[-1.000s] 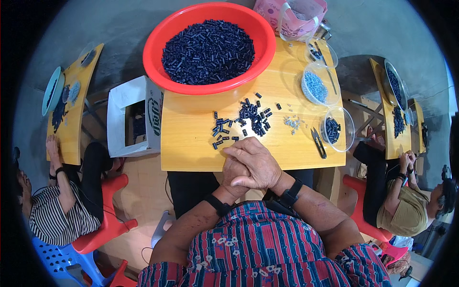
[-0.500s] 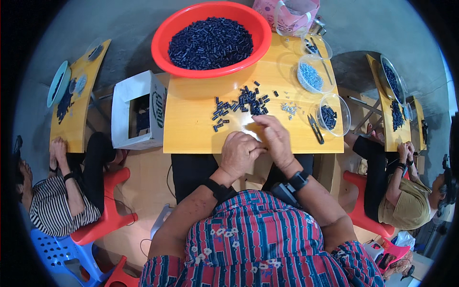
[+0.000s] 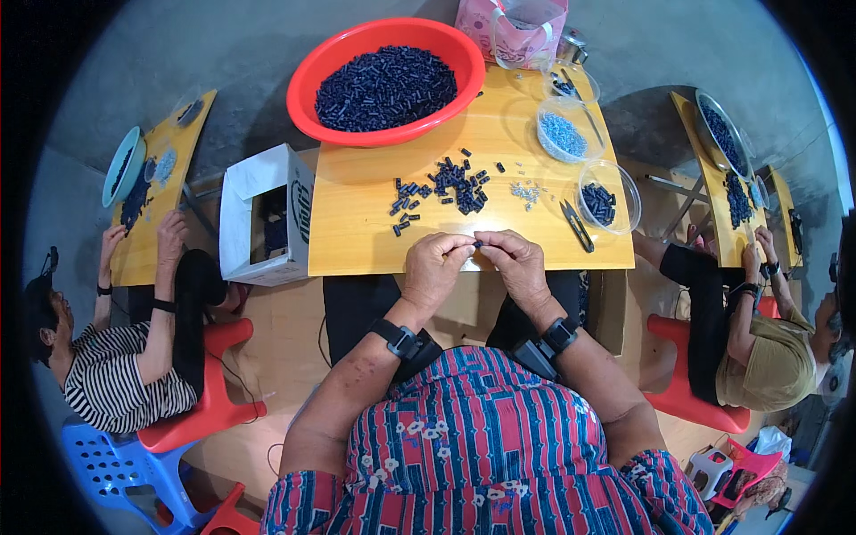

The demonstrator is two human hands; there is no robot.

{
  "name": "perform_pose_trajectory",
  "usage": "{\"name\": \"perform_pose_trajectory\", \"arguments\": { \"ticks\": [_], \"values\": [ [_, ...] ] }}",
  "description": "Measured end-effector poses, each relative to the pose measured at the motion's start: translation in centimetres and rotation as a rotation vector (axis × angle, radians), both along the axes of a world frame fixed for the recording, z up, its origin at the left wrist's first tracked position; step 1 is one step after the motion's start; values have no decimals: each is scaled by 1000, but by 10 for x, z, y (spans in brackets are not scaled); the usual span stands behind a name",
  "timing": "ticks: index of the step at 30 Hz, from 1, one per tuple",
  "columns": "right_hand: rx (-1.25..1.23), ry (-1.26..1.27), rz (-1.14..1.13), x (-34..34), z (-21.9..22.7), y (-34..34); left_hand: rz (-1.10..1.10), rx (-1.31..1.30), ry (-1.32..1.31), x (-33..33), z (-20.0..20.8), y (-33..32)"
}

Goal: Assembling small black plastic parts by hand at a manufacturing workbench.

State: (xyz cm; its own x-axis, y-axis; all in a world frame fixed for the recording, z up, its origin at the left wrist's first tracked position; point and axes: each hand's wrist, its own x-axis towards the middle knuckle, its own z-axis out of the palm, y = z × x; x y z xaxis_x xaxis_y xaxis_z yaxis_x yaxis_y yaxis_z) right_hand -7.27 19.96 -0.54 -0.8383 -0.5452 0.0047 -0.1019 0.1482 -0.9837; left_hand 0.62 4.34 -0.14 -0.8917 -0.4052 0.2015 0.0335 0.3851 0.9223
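Note:
My left hand (image 3: 435,270) and my right hand (image 3: 519,269) meet over the table's front edge. Their thumbs and fingertips pinch a small dark tube-shaped piece (image 3: 479,244), mostly covered by the fingers. Just beyond them lies a loose pile of similar dark pieces (image 3: 462,187). To its right is a scatter of tiny clear or silvery bits (image 3: 526,193). A pair of black thread snips (image 3: 578,226) rests right of my right hand, beside a clear round tub (image 3: 635,207) containing more dark pieces.
A large red basin (image 3: 301,100) full of dark pieces stands at the table's back left. Clear tubs, one with pale blue bits (image 3: 563,135), and a pink bag (image 3: 535,40) line the back right. A white carton (image 3: 234,218) is at left. Two people sit at side tables.
My right hand has come down from above the table, and both hands now meet fingertip to fingertip at the dark piece. The view has shifted slightly. The person at left has raised both hands.

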Motion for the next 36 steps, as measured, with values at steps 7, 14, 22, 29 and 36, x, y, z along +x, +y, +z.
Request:
{"name": "perform_pose_trajectory", "arguments": {
  "ticks": [7, 14, 22, 29, 36],
  "values": [
    [-9, -40, -26, 2, 1, -1, -57, 5, -136, 1, 10, 0],
    [-66, 179, -191, -23, 42, 25, -98, -111, -66, 11, 9, -5],
    [147, 558, -570, -83, 62, 99, -175, -236, 44, 12, 0, -7],
    [263, 668, -405, -48, 64, 74, -197, -283, 44, 11, 3, -12],
    [427, 543, -85, -14, 22, 35, -206, -290, 43, 10, 4, -11]
  ]
}}
